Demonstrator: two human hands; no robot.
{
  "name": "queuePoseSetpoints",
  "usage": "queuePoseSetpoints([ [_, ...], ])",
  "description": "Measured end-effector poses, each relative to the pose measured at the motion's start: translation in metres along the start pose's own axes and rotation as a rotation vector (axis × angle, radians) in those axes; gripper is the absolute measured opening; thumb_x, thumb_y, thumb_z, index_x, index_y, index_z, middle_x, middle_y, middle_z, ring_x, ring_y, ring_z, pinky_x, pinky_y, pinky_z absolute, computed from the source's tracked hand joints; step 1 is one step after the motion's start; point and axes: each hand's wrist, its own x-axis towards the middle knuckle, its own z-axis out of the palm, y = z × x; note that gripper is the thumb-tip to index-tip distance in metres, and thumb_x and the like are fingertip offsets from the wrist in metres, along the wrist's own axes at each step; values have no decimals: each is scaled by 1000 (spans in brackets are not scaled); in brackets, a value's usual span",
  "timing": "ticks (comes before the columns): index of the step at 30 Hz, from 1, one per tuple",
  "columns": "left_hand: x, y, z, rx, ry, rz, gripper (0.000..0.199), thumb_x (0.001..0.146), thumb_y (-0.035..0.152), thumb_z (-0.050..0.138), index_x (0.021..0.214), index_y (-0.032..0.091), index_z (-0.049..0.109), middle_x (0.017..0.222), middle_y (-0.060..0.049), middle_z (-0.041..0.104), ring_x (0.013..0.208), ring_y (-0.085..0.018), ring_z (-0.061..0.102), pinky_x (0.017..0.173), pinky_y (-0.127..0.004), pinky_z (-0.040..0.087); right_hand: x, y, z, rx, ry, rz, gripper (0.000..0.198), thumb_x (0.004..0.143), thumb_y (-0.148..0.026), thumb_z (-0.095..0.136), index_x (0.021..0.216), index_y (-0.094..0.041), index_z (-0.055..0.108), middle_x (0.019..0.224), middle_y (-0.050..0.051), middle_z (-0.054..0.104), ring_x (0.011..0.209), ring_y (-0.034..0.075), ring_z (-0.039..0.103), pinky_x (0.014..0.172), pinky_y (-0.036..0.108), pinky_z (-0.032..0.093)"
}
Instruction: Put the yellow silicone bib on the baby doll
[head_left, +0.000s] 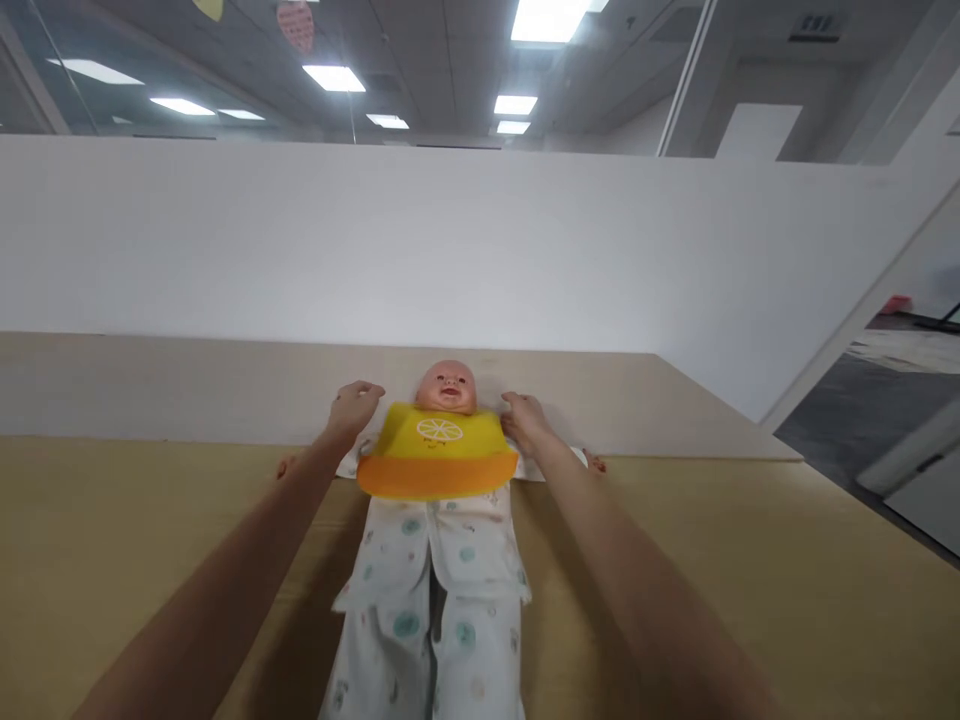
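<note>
A baby doll (448, 388) lies on its back with its head toward the wall and its arms spread sideways. It wears white pajamas (469, 550) with green spots. Over its chest lies a yellow bib (405, 430) with a white citrus-slice print and an orange pocket (437, 476) along the bottom. My left hand (355, 408) hovers beside the bib's upper left corner, fingers loosely extended and holding nothing visible. On the other side, my right hand (527, 422) is close to the bib's right edge, fingers slightly bent; whether they touch it is unclear.
The doll rests on a wooden tabletop (150, 560) with a paler strip (187, 390) along the back. Behind it rises a white wall (337, 240) with glass panels above. At right, past the table's edge, grey floor (847, 410) and a white cabinet (930, 500) show.
</note>
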Motion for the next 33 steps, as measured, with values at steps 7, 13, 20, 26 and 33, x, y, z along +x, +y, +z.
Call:
queuePoseSetpoints([
  [7,22,-7,46,-224,-363,-227,27,68,39,58,78,14,62,59,-4,63,51,-18,58,53,-29,49,27,13,27,247,-143,387,33,78,-40,52,99,-15,57,68,5,62,58,19,58,58,33,49],
  [13,26,-16,48,-395,-550,-410,31,69,43,59,79,14,66,61,-7,68,52,-22,63,52,-33,53,24,13,31,422,-129,450,32,76,-35,53,100,-16,58,80,4,66,63,18,60,62,30,49],
  [20,8,-27,36,-614,-629,-348,56,64,23,67,119,14,61,80,-6,74,70,-26,69,65,-37,56,-4,-3,27,531,-70,395,26,73,-31,55,95,-19,62,94,2,69,79,18,63,70,26,49],
  [26,-12,-39,31,-602,-557,-195,87,54,4,59,138,15,42,72,-3,72,59,-22,67,58,-31,53,-29,-1,24,532,-15,321,22,69,-31,55,86,-20,64,92,3,71,98,23,63,80,31,50],
  [33,-58,-37,14,-625,-506,-179,77,52,7,67,127,16,53,83,-3,74,64,-19,67,61,-28,52,-73,5,17,537,-39,257,25,68,-38,56,86,-21,62,101,5,70,102,25,63,81,34,51],
])
